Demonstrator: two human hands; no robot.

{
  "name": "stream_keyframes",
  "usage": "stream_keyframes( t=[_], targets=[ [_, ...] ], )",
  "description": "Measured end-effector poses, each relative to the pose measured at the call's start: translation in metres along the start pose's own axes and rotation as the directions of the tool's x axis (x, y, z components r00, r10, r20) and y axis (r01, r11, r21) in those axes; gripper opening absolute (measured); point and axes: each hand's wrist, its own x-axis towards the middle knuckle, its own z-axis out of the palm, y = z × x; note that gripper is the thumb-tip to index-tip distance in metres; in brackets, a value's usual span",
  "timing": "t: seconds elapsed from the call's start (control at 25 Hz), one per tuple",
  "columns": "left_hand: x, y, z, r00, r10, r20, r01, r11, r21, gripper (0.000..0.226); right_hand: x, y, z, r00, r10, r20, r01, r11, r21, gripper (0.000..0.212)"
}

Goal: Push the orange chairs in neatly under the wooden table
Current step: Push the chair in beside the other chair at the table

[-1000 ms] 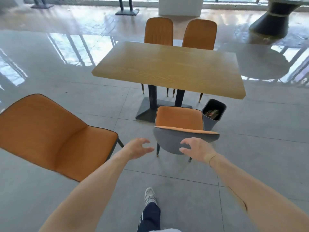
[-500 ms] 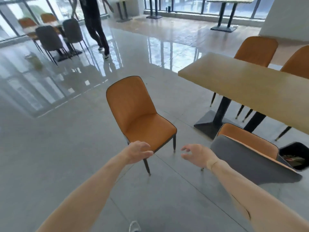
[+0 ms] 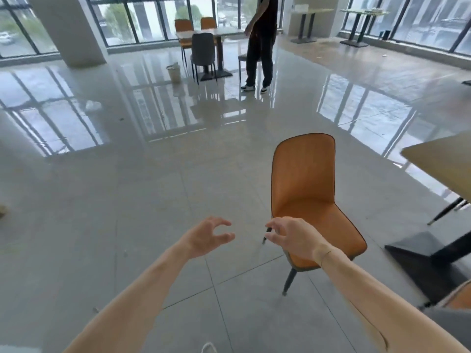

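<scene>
Currently both hands, left (image 3: 206, 238) and right (image 3: 293, 238), hover empty with loosely curled fingers beside the orange padded chair (image 3: 305, 189); grabbing its seat edge risks tipping it.

Glossy grey tile floor (image 3: 142, 189) mirrors tall windows (image 3: 142, 19); white pillar (image 3: 68, 29) left; daylight.

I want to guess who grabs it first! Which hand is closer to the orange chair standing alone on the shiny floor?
The right hand. It hovers over the front edge of the orange padded chair, not gripping it. The left hand hangs beside it, farther off over bare grey floor tiles.
</scene>
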Motion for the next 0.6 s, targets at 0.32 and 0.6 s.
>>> stream_keyframes(
  t=[0.32, 0.6],
  targets=[
    [0.039, -0.089, -0.115, 0.988, 0.041, -0.151, -0.062, 0.989, -0.132, 0.042, 0.109, -0.076, 0.002, 0.983, -0.073, -0.17, 0.073, 0.997, -0.008, 0.041],
    [0.136, -0.104, -0.164, 0.983, 0.126, -0.133, -0.142, 0.983, -0.116, 0.044, 0.192, -0.059, -0.015, 0.967, -0.061, -0.246, 0.059, 0.998, -0.013, 0.044]
  ],
)
